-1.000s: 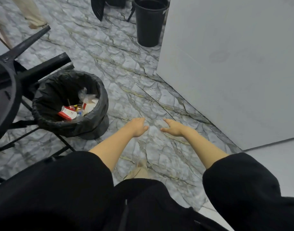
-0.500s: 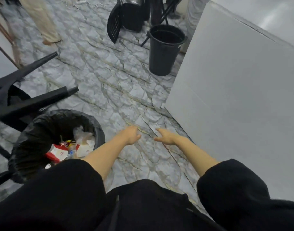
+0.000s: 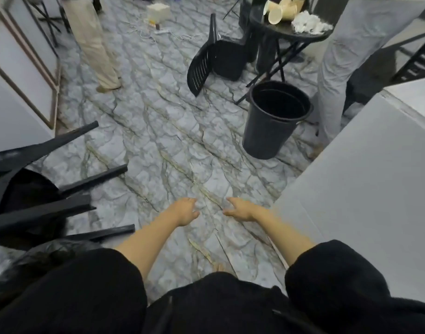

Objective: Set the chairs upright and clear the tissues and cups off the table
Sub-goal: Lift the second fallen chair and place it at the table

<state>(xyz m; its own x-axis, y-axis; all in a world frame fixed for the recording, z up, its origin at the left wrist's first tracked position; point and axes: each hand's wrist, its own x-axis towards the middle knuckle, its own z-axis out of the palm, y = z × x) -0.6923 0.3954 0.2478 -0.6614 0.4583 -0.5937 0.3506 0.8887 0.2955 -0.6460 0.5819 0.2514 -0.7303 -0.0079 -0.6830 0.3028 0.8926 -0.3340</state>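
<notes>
While both bare forearms reach forward over the grey marble-patterned floor (image 3: 158,131) at lower centre, the left hand (image 3: 186,212) and right hand (image 3: 240,209) hang side by side without touching. Each grip is loose, fingers relaxed and holding nothing.

At upper right, a round black bench (image 3: 276,28) carries a cluster of tipped cream paper cups (image 3: 277,10) and, just beside them, a heap of crumpled white tissues (image 3: 307,24). A black slatted plastic chair (image 3: 216,59) lies tipped on the floor just left of that bench. A second black overturned chair (image 3: 38,189) lies at the left edge, its legs pointing toward the centre. A black plastic bucket bin (image 3: 274,119) stands on the floor below the bench. Beige trousers (image 3: 93,44) show at upper left, and grey trousers (image 3: 344,56) beside the bench.
</notes>
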